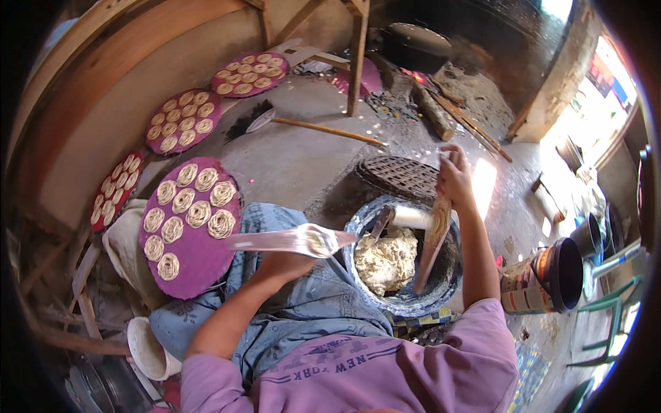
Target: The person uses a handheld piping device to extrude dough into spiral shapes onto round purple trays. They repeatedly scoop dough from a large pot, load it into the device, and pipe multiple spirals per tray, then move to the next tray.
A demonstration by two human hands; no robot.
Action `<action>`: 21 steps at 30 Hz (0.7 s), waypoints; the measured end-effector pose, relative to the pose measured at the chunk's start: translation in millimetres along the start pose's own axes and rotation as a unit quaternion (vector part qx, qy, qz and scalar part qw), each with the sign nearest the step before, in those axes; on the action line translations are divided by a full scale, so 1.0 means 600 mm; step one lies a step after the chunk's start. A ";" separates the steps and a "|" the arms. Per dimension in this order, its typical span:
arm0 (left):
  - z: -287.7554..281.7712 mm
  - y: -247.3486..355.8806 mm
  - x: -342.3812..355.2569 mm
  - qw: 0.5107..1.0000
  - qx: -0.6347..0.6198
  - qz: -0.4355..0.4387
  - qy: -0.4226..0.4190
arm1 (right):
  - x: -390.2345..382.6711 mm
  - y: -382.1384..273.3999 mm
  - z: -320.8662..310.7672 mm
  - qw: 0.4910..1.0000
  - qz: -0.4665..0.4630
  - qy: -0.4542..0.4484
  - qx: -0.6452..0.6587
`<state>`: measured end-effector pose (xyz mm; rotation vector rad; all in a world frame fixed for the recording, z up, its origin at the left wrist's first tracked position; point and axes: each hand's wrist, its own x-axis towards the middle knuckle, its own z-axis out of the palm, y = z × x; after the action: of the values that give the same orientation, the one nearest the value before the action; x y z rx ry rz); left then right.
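My left hand [290,264] is closed under the noodle press body [279,241], a pale, long-handled piece with a round cup in its middle, held level over my lap and slightly blurred. Fingers of my right hand [456,180] wrap the upper part of a wooden bar [436,237], whose lower end reaches into a round basin [352,275]. A pale cylinder [410,217] appears to jut from the bar's side; it looks like the press's plunger. Beneath it, a lump of cream dough [385,263] fills part of the basin. Left of my knee, a magenta round tray [189,258] carries several noodle coils.
More coil-laden trays [200,95] lie along the wall. Behind the basin sits a dark woven basket lid [399,175]. A long-handled brush [323,129] lies on the floor, and a dark pot [415,47] stands farther back. A bucket [530,283] is at right, a white tub [146,347] at left.
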<state>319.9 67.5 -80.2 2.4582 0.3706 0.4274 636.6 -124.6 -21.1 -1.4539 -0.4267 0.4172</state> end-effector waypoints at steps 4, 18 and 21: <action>0.040 0.025 -0.015 0.886 -0.445 -0.096 0.089 | -0.008 0.096 -0.057 0.943 -0.011 0.216 0.253; -0.171 0.093 0.102 0.774 -0.523 0.187 0.303 | -0.022 0.266 0.154 0.480 -0.291 -0.304 -0.770; -0.171 0.076 0.116 0.750 -0.608 0.135 0.224 | -0.030 0.349 0.147 0.446 -0.061 -0.376 -0.810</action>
<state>351.1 110.7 40.7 1.0829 -0.1107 0.9977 572.6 -43.2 -224.2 -3.0107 -2.0916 0.5042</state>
